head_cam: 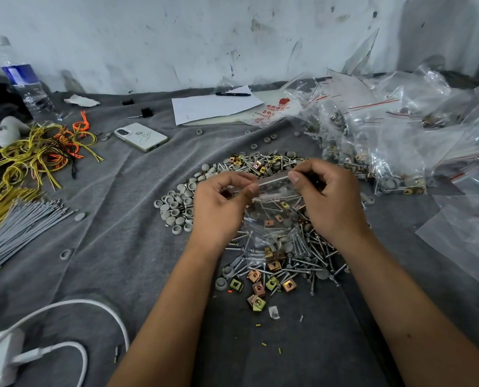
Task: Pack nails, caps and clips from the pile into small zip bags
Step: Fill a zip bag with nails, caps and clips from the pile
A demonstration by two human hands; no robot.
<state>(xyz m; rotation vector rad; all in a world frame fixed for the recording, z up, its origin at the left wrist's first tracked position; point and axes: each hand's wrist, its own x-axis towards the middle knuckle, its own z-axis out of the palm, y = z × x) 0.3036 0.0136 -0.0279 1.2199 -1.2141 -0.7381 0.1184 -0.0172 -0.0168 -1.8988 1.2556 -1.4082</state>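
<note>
A small clear zip bag (271,219) hangs above the pile, with nails, clips and caps inside it. My left hand (221,208) pinches the left end of its top strip, and my right hand (327,196) pinches the right end. Below lies the pile on a grey cloth: silver nails (311,252), brass and gold square clips (260,286), and round grey caps (176,208) to the left. More clips and caps (257,163) lie behind my hands.
Filled zip bags (372,152) heap at the right, with loose clear bags beyond. A phone (141,136), paper with a pen (216,106), a water bottle (28,88), yellow and orange wires (42,152), grey ties (17,227) and a white charger cable (65,331) lie around.
</note>
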